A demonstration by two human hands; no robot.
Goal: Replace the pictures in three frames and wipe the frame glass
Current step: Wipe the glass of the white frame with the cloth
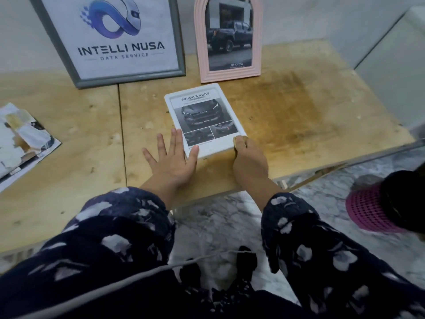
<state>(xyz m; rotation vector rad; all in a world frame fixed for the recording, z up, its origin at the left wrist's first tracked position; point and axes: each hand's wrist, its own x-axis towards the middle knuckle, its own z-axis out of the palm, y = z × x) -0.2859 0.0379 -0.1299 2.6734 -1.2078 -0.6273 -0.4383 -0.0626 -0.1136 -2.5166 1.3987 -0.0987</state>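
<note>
Left hand [172,157] flat, fingers spread, touching white frame [204,118]; right hand [247,157] curled, seemingly gripping frame corner.

Both arms are covered by long sleeves of dark navy fabric printed with pale grey-white, petal-like patches; the left sleeve [110,229] and the right sleeve [305,236] end at the wrist in loose cuffs. The left hand [172,157] and the right hand [249,162] are bare, with no gloves, rings or watch visible. Dark clothing fills the lower frame edge.
</note>
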